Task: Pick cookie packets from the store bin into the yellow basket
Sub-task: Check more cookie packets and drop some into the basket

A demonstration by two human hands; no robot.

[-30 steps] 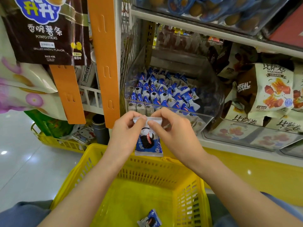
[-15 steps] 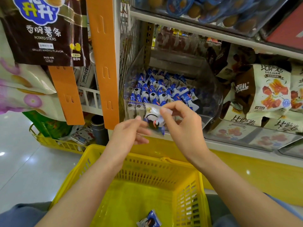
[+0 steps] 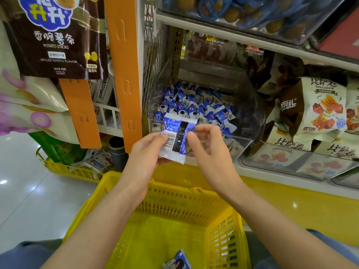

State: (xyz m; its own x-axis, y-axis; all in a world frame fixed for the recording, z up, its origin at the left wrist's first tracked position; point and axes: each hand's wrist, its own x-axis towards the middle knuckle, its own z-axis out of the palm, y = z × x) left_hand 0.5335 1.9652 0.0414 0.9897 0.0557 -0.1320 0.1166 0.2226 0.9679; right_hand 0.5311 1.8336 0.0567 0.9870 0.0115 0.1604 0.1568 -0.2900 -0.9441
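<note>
Store shelving fills the background beyond the hands, with hanging snack bags to their left and bagged goods to their right. Directly beyond the hands sits the clear plastic store bin (image 3: 242,138), heaped with small blue-and-white cookie packets (image 3: 194,105). Between the hands, upright with its barcoded back toward the camera, is one blue-and-white foil cookie packet (image 3: 174,140), just in front of the bin's front lip and above the far rim of the yellow slotted plastic basket (image 3: 184,202). The left hand (image 3: 145,152) pinches the packet's left edge, thumb on the near face and fingers behind. The right hand (image 3: 210,150) lies close against the right edge with fingers curled; blur prevents telling whether it grips or merely touches. Below the hands, on the basket floor, lies one loose cookie packet (image 3: 177,262). Step in hand, as judged: transfer to the basket. Good practice is to draw the packet toward the body until it is over the basket's open middle, lower it, then release, so that it cannot strike the rim and fall outside.
</note>
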